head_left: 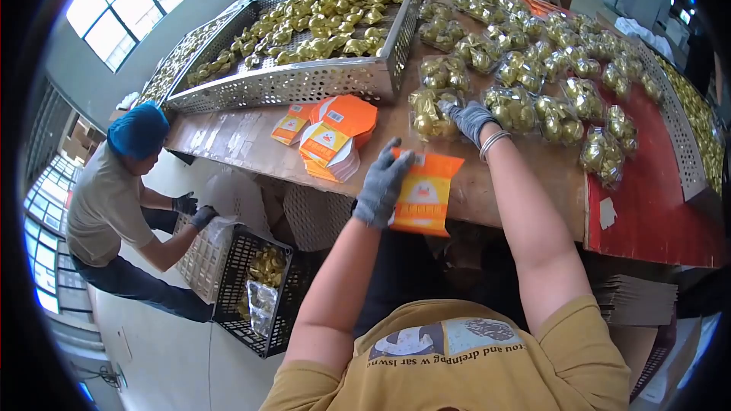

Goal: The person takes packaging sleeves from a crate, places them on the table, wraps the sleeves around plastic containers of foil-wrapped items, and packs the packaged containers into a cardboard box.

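Note:
My left hand, in a grey glove, is closed on the upper left edge of an orange and yellow printed cardboard sleeve with a cartoon chick face. The sleeve is held up at the table's front edge. My right hand, also gloved, reaches forward to a clear plastic pack of gold foil-wrapped pieces. Its fingers grip the pack's right side. More clear packs lie close by to the right. Left of my hands is a pile of flat orange sleeves, some fanned out.
A perforated metal tray of loose gold-wrapped pieces stands at the back left. Another perforated rim borders gold pieces at far right. On the left, a person in a blue cap bends over a black crate. Other people stand across the table.

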Available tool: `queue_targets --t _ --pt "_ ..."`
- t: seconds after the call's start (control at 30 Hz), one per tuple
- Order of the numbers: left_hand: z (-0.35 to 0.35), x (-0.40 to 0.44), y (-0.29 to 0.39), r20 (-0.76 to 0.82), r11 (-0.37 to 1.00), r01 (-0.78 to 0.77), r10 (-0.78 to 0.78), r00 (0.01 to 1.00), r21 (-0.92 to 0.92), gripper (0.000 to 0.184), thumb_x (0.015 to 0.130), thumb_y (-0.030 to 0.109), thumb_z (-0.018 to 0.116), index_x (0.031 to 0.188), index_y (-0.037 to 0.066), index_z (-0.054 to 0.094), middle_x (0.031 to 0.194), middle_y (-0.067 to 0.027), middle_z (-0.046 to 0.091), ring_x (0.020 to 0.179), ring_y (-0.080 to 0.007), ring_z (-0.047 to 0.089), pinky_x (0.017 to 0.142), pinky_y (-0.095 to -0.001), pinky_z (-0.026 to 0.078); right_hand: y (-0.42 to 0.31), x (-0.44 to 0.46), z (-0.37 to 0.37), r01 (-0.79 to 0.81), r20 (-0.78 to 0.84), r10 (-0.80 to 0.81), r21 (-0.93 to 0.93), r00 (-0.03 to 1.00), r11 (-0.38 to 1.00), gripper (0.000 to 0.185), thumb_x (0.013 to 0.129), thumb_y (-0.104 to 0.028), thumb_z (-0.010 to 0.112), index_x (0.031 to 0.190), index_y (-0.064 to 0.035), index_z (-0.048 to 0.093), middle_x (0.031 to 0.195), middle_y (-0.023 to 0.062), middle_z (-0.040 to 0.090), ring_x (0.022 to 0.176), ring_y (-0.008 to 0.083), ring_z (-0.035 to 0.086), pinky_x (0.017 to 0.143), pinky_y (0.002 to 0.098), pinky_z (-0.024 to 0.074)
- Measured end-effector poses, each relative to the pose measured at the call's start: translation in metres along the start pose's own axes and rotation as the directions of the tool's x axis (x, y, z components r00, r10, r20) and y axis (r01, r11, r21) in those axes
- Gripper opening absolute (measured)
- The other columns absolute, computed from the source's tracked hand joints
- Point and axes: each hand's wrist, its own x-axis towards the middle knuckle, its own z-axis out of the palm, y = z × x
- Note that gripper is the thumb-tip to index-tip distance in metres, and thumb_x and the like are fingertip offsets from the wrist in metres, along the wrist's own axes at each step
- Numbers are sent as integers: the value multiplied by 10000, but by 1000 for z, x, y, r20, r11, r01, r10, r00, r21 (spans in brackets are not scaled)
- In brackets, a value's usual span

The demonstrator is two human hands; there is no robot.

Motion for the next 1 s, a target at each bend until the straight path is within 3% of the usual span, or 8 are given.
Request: queue_targets --t 0.1,0.13,0.27,0.43,0.77,0.83,0.87,1.0 --pt "0 43 7 -8 987 91 -91 996 132 566 852 218 660 1309 -19 423 1092 -70 609 917 -114 571 795 -250 476 17 29 -2 55 -9 -63 -359 998 932 871 710 -764 532 1008 46 650 902 196 666 915 291 621 868 354 457" --pt "-18 65 -15 101 971 15 -40 994 240 532 851 230 663 1276 -19 463 1071 -66 622 921 -112 576 805 -248 474 11 5 -1 183 -13 -190 -204 982 962 993 670 -746 594 1237 65 508 1251 215 545 1171 278 524 977 336 397" --pt "0 36 4 94 987 76 -90 991 144 516 851 200 671 1283 1 472 1029 -53 641 894 -110 602 791 -256 493 32 -15 18 267 -113 -243 505 963 821 608 677 -287 824 1098 55 550 1085 165 615 988 197 569 867 309 460" --pt "6 -6 4 145 977 195 -205 968 81 278 868 262 644 1028 35 620 910 -43 654 790 -147 637 708 -296 532 50 -54 40 522 -320 -414 575 852 630 459 707 -141 798 1019 -66 471 913 8 514 813 121 486 756 262 468" --pt "21 -47 3 233 943 332 -319 919 -19 257 859 208 665 1061 55 619 921 -30 652 832 -120 626 758 -285 521 37 -126 33 807 -475 -708 7 523 591 212 775 -98 685 924 -39 546 896 86 550 812 211 573 761 310 479" --pt "21 -47 -10 213 962 272 -261 942 -27 237 843 198 681 1014 38 641 1064 -98 635 842 -124 624 766 -280 517 40 -137 28 830 -487 -737 -42 469 556 221 761 -85 687 925 -53 542 913 85 543 826 213 561 766 314 476" --pt "22 -47 -14 139 961 -103 69 988 257 210 833 188 687 957 22 649 1163 -148 582 846 -130 625 773 -278 514 43 -143 25 838 -490 -749 -64 447 542 229 756 -81 691 926 -58 540 917 84 541 836 217 559 772 315 476" --pt "40 -66 18 310 342 -519 508 804 783 177 734 128 725 759 -8 615 1352 -272 410 815 -271 646 799 -353 520 77 -145 18 884 -452 -786 14 422 467 246 754 -61 695 940 -68 534 1081 100 534 1015 224 543 877 322 450"
